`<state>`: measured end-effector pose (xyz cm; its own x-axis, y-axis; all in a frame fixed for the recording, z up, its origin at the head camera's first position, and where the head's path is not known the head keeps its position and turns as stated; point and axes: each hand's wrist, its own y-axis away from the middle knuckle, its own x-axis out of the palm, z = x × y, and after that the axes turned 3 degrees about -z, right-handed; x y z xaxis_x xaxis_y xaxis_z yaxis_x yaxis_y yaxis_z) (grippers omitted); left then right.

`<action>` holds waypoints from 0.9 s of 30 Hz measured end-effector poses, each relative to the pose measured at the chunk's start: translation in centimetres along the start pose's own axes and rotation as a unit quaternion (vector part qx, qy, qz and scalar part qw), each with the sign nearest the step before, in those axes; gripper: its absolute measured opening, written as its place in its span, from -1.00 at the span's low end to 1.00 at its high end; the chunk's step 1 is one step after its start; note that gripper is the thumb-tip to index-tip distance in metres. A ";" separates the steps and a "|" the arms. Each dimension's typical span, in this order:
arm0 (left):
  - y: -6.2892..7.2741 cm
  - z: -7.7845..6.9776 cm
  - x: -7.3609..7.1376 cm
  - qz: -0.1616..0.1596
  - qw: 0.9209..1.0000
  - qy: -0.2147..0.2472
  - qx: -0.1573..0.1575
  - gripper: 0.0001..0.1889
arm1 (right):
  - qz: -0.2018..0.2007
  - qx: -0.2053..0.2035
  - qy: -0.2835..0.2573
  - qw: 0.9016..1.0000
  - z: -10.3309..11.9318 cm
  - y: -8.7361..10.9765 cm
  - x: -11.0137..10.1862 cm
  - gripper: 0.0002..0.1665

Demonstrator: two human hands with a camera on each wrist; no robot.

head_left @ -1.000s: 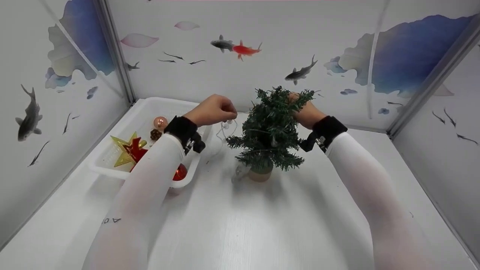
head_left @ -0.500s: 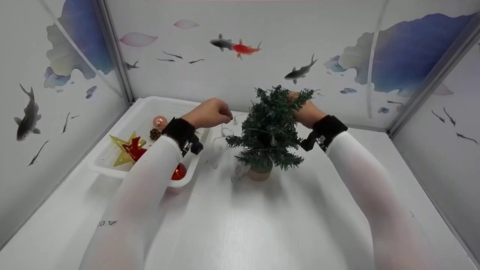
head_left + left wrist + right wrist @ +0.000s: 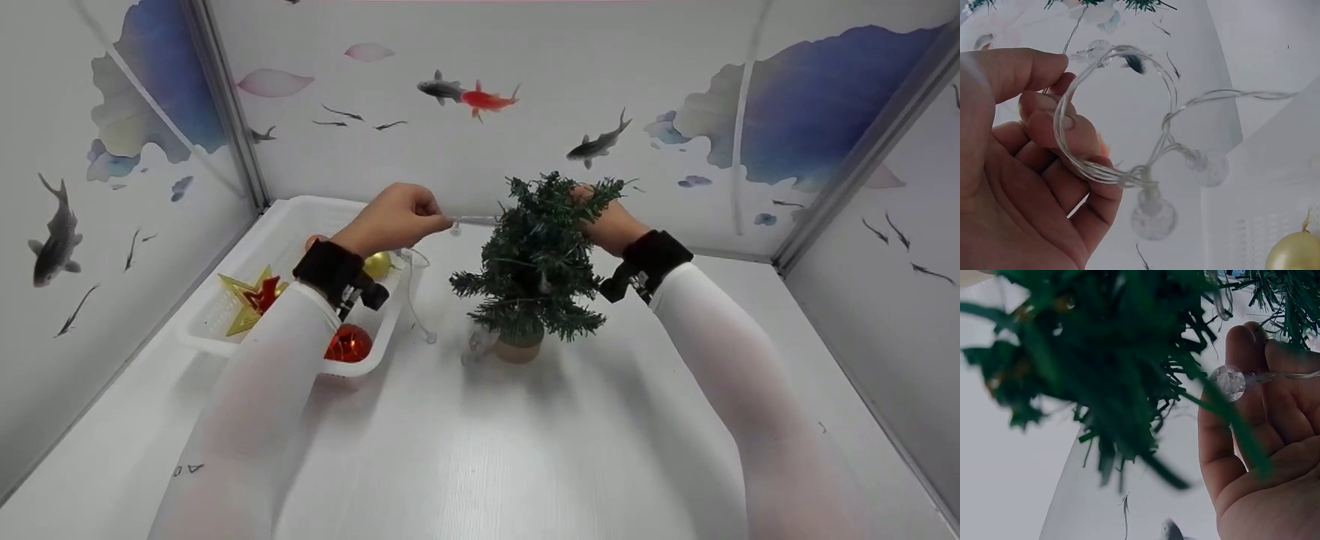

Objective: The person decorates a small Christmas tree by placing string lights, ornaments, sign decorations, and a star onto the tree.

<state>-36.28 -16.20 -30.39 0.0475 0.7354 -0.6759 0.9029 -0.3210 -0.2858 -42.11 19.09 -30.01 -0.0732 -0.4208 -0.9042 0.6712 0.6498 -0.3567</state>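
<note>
A small green artificial Christmas tree (image 3: 525, 262) stands upright on a wooden-looking base (image 3: 519, 349). Left of it my left hand (image 3: 397, 217) pinches a clear-wired string light (image 3: 1154, 219) between thumb and fingertips. One stretch runs nearly level from those fingertips to the tree; a looped bundle with clear round bulbs hangs by the palm. Behind the tree's upper right side is my right hand (image 3: 611, 225), partly hidden by branches. The right wrist view shows its fingers raised, with a clear bulb (image 3: 1229, 383) and wire across them; its thumb is not visible.
A white plastic basket (image 3: 382, 352) at the left holds a gold star (image 3: 244, 311), a red ball (image 3: 349, 345) and a yellow ball (image 3: 377, 265). A clear item (image 3: 478, 341) lies beside the tree base. A printed wall (image 3: 337, 165) closes off the back.
My left hand has moved left, away from the tree, drawing the wire straighter. The loose strand has shifted left with it, toward the basket. My right hand stays about where it was.
</note>
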 end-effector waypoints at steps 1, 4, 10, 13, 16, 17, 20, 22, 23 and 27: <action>0.2 -0.2 -0.1 -0.007 1.000 0.005 0.001 -0.71 | 0.003 0.021 -0.013 1.000 0.0 0.0 0.0 -0.79; 0.9 -0.9 -0.1 -0.021 0.999 0.042 0.011 -0.65 | 0.020 0.016 0.031 0.999 0.0 0.2 -0.2 -0.71; 2.3 -2.7 0.1 -0.031 0.984 0.175 0.020 -0.73 | 0.006 0.058 -0.040 0.998 0.1 0.2 -0.1 -0.78; 3.1 -3.3 0.2 -0.035 0.970 0.240 0.014 -0.77 | -0.017 0.121 -0.154 0.980 0.3 0.0 0.3 -0.85; 3.7 -3.8 0.3 -0.045 0.964 0.263 0.011 -0.73 | -0.026 0.142 -0.202 0.969 0.3 -0.1 0.4 -0.80; 3.9 -4.0 0.4 -0.049 0.962 0.267 0.010 -0.71 | -0.028 0.138 -0.198 0.970 0.4 -0.1 0.4 -0.79; 4.5 -4.4 0.6 -0.063 0.960 0.274 0.008 -0.66 | -0.028 0.121 -0.186 0.975 0.6 0.0 0.3 -0.77; 4.8 -4.6 0.7 -0.065 0.954 0.291 0.000 -0.65 | -0.023 0.113 -0.208 0.971 1.3 0.2 0.0 -0.73; 4.9 -4.7 0.7 -0.064 0.951 0.303 -0.006 -0.66 | -0.019 0.110 -0.222 0.969 1.6 0.2 -0.2 -0.72; 5.5 -5.2 0.8 -0.056 0.931 0.359 -0.032 -0.67 | -0.007 0.100 -0.206 0.973 1.8 0.4 -0.5 -0.68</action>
<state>-29.07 -14.29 -28.94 0.2047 0.9788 -0.0098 0.9416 -0.1997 -0.2712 -40.52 18.45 -29.24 0.1909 -0.6745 -0.7132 0.8052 0.5232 -0.2792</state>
